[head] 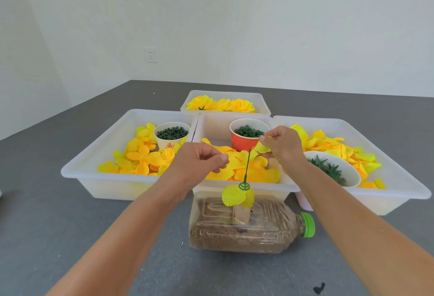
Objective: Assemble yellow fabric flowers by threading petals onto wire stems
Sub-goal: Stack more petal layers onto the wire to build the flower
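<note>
Yellow petal (263, 147) pinched in our right hand (283, 146), at one o'clock above the green wire stem (247, 166); left hand (199, 164) fingertips pinched together, contents unclear. Next, we judge: thread it down.

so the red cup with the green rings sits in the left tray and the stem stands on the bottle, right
Not quite. The head view shows the red cup of green rings in the middle tray, not the left one. The stem does stand on the bottle.
</note>
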`<act>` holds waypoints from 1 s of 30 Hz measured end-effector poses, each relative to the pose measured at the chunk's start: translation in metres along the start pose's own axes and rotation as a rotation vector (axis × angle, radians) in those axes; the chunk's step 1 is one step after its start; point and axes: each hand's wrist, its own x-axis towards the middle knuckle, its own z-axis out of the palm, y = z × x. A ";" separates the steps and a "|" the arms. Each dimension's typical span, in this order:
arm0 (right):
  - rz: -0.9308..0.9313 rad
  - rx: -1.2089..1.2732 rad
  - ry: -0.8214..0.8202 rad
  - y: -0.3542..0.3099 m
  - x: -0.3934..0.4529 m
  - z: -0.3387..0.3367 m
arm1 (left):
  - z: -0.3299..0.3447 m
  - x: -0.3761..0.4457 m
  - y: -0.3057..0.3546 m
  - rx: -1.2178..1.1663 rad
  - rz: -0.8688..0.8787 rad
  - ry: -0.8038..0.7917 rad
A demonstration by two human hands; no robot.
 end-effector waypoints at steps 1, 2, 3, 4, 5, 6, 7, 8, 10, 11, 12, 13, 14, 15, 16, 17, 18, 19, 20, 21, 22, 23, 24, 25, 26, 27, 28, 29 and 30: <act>0.011 0.036 -0.014 0.000 -0.002 0.000 | 0.000 0.000 0.001 0.011 -0.006 0.019; 0.023 0.075 -0.031 0.001 -0.003 0.000 | 0.001 0.001 0.001 0.024 -0.015 0.039; 0.038 0.120 -0.046 0.001 -0.005 0.000 | 0.001 0.002 0.001 0.035 -0.024 0.056; 0.053 0.170 -0.063 0.002 -0.007 0.001 | 0.002 0.003 0.002 0.045 -0.031 0.069; 0.061 0.218 -0.083 0.002 -0.009 0.002 | 0.003 0.004 0.002 0.055 -0.034 0.076; 0.063 0.259 -0.107 0.002 -0.011 0.002 | 0.004 0.005 0.002 0.066 -0.035 0.082; 0.062 0.293 -0.130 0.002 -0.014 0.001 | 0.006 0.006 0.002 0.074 -0.037 0.086; 0.063 0.320 -0.147 0.002 -0.015 0.000 | 0.007 0.007 0.002 0.081 -0.041 0.088; 0.075 0.362 -0.173 -0.001 -0.018 -0.002 | 0.010 0.010 0.004 0.101 -0.058 0.089; 0.079 0.383 -0.191 -0.004 -0.019 -0.003 | 0.011 0.011 0.005 0.106 -0.071 0.086; 0.079 0.405 -0.212 -0.006 -0.021 -0.005 | 0.013 0.013 0.006 0.095 -0.093 0.087; 0.074 0.430 -0.234 -0.009 -0.022 -0.006 | 0.014 0.015 0.008 0.066 -0.122 0.091; 0.066 0.457 -0.255 -0.013 -0.025 -0.008 | 0.014 0.017 0.009 0.027 -0.151 0.095; 0.053 0.480 -0.276 -0.017 -0.027 -0.010 | 0.014 0.018 0.011 -0.018 -0.176 0.094; 0.033 0.493 -0.293 -0.020 -0.030 -0.012 | 0.014 0.020 0.014 -0.068 -0.197 0.082; 0.011 0.497 -0.309 -0.024 -0.032 -0.015 | 0.014 0.021 0.016 -0.126 -0.218 0.060; -0.009 0.495 -0.326 -0.028 -0.034 -0.017 | 0.013 0.022 0.018 -0.190 -0.235 0.036; -0.025 0.490 -0.346 -0.032 -0.036 -0.019 | 0.013 0.023 0.020 -0.257 -0.247 0.017; -0.038 0.485 -0.364 -0.036 -0.038 -0.020 | 0.013 0.024 0.022 -0.317 -0.253 0.003; -0.051 0.478 -0.383 -0.039 -0.040 -0.022 | 0.012 0.025 0.024 -0.362 -0.255 -0.007; -0.065 0.464 -0.401 -0.042 -0.042 -0.023 | 0.012 0.026 0.026 -0.394 -0.254 -0.017; -0.076 0.445 -0.415 -0.044 -0.044 -0.024 | 0.012 0.026 0.028 -0.420 -0.252 -0.026; -0.085 0.427 -0.423 -0.047 -0.045 -0.025 | 0.012 0.026 0.030 -0.442 -0.247 -0.033; -0.090 0.419 -0.428 -0.049 -0.047 -0.025 | 0.012 0.026 0.031 -0.460 -0.237 -0.034; -0.090 0.422 -0.432 -0.051 -0.049 -0.026 | 0.012 0.026 0.032 -0.469 -0.221 -0.029; -0.084 0.440 -0.441 -0.053 -0.051 -0.026 | 0.012 0.025 0.032 -0.474 -0.201 -0.016; -0.076 0.462 -0.456 -0.055 -0.053 -0.026 | 0.012 0.025 0.033 -0.481 -0.175 0.001; -0.069 0.475 -0.470 -0.057 -0.055 -0.027 | 0.013 0.025 0.033 -0.494 -0.146 0.018; -0.062 0.477 -0.477 -0.059 -0.057 -0.027 | 0.013 0.024 0.034 -0.513 -0.116 0.029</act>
